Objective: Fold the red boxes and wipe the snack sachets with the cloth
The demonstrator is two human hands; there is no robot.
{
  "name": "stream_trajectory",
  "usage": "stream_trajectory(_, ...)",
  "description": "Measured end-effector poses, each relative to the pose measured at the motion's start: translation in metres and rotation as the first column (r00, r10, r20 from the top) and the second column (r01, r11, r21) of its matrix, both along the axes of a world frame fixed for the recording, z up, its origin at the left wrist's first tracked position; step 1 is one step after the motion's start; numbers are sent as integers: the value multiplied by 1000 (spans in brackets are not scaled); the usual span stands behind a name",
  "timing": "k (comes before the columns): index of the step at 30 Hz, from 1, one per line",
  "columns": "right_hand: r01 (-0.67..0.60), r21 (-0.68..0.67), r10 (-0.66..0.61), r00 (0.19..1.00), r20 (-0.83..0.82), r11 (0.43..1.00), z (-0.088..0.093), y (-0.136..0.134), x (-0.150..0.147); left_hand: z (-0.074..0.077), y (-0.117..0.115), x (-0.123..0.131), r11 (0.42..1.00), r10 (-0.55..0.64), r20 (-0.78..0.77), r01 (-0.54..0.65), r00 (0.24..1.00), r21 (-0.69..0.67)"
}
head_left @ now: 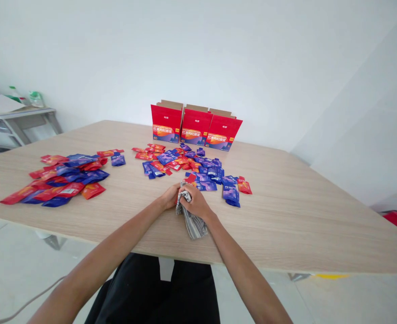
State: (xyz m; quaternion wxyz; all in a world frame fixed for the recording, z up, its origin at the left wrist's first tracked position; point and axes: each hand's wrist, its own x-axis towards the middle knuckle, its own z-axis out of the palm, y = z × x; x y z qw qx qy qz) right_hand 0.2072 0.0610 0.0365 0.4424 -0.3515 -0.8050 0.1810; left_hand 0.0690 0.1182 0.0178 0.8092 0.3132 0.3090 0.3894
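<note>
Close to the table's front edge, my two hands meet. In my right hand [196,202] is a grey-and-white striped cloth [195,226], bunched at the top, with its loose end hanging down toward the table edge. My left hand [171,196] is closed against the cloth from the other side, around what looks like a red sachet; only slivers of red show and the rest is hidden by fingers. Just beyond the hands lies a loose heap of red sachets [145,156] and blue sachets [215,172]. One blue sachet [231,194] lies right of my right hand.
Three open red boxes [195,128] stand side by side at the back of the wooden table [286,211]. A layered pile of red and blue sachets [65,177] lies on the left. Beyond the table's left end stands a grey side desk [26,113] with bottles.
</note>
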Motion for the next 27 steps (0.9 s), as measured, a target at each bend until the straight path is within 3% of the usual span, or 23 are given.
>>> stream_trajectory(3, 182, 37, -178, 981, -77, 983, -1, 2, -1, 5, -8, 1, 997, -63, -9, 63, 998, -37)
stream_trajectory(7, 393, 33, -374, 896, -241, 919, 3, 4, 5, 10, -17, 2, 989, -138, 1, 138, 990, -49)
stream_trajectory(10, 294, 5, -290, 944, -157, 956, 2, 5, 8, 10, -17, 4, 994, -93, 8, 93, 996, -58)
stream_trajectory(13, 39, -69, -37, 999, 34, 997, -2, 3, 5, 9, -12, 5, 998, 11, 30, -9, 999, -65)
stream_trajectory(16, -118, -148, 136, 984, 116, 982, -4, 0, -1, 10, -8, 2, 996, 69, 30, -67, 997, -65)
stream_trajectory(18, -85, -121, 98, 989, 108, 989, -3, 0, -3, 9, -7, 1, 996, 61, 31, -59, 998, -59)
stream_trajectory(20, 57, -41, -55, 998, 40, 998, -1, 1, -2, 8, -8, 1, 999, 16, 32, -14, 999, -48)
stream_trajectory(24, 336, 20, -327, 928, -179, 942, 2, 6, 6, 4, -13, 4, 998, -59, 19, 60, 998, -19)
stream_trajectory(27, 293, -4, -289, 942, -171, 956, 3, 6, 9, 2, -14, 6, 997, -66, 28, 67, 997, -34)
